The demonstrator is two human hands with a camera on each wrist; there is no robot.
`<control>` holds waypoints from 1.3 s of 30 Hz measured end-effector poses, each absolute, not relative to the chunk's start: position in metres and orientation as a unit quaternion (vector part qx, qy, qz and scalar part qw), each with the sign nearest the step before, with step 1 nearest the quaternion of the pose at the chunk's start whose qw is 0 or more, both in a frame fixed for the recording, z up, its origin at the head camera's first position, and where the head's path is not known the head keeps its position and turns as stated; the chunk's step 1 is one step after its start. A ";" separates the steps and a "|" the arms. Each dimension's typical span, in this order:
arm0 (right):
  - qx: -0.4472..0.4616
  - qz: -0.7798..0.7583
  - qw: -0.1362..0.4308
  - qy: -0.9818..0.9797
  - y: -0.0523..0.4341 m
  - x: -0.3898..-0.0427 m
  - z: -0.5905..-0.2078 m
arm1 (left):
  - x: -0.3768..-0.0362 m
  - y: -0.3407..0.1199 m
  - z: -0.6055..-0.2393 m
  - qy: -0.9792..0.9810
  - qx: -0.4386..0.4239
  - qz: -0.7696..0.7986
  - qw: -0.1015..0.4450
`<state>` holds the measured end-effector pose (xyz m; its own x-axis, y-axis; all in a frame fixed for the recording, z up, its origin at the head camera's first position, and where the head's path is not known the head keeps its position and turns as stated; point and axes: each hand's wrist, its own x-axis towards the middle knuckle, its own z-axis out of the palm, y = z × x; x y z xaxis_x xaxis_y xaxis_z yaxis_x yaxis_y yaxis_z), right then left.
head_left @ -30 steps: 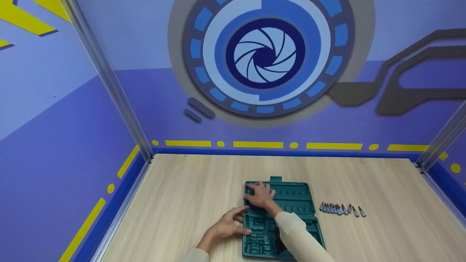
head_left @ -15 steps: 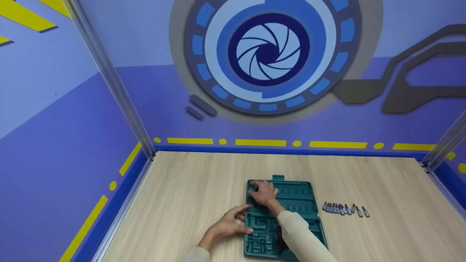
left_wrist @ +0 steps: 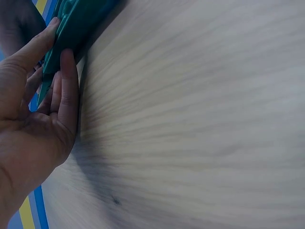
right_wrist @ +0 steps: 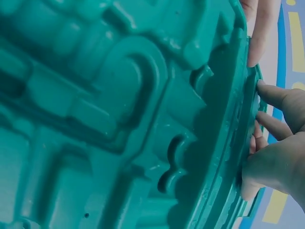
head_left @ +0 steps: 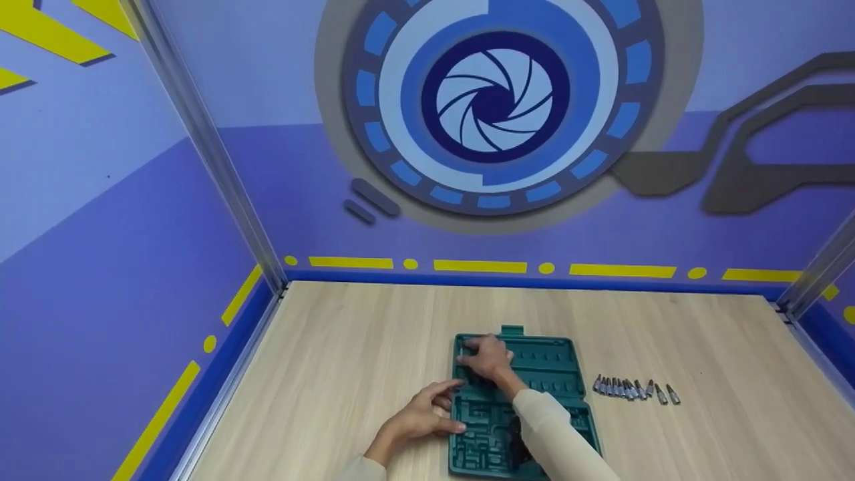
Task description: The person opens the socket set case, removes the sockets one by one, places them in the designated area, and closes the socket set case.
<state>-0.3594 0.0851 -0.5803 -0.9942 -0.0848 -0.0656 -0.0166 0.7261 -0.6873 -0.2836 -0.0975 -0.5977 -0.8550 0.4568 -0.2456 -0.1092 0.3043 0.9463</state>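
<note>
A green moulded tool case lies open on the wooden table, its slots bare. My right hand reaches across the far half to the left rim. There its fingertips and thumb pinch the edge. My left hand lies on the table at the case's left side. Its index finger and thumb, held straight, touch the case's edge. A cream sleeve covers part of the near half.
A row of several small metal bits lies on the table just right of the case. Purple walls with yellow marks close in the table on the left, back and right. A metal post stands at the back left corner.
Both hands stay where they were on the case's left side. Only the head view has shifted slightly.
</note>
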 end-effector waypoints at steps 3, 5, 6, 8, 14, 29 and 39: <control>-0.031 -0.365 0.060 0.928 0.088 -0.360 -0.580 | -0.284 -0.097 -0.599 0.770 0.114 0.580 0.240; -0.023 -0.375 0.068 0.924 0.089 -0.361 -0.579 | -0.284 -0.097 -0.599 0.770 0.120 0.580 0.235; -0.017 -0.382 0.071 0.921 0.089 -0.361 -0.579 | -0.284 -0.097 -0.599 0.770 0.121 0.581 0.235; -0.004 -0.399 0.075 0.914 0.088 -0.360 -0.579 | -0.283 -0.097 -0.600 0.769 0.122 0.582 0.235; 0.012 -0.445 0.078 0.892 0.086 -0.359 -0.578 | -0.283 -0.098 -0.600 0.763 0.127 0.587 0.240; 0.003 -0.489 0.025 0.872 0.093 -0.356 -0.586 | -0.280 -0.094 -0.598 0.764 0.104 0.587 0.246; -0.043 -0.546 0.098 0.831 0.120 -0.354 -0.577 | -0.282 -0.095 -0.599 0.760 0.115 0.593 0.242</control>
<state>-0.3541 0.1202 -0.5774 -0.9772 -0.1781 -0.1159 0.0358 0.3997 -0.9159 -0.2822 -0.0948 -0.5990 -0.8566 0.4614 -0.2311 -0.1120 0.2709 0.9561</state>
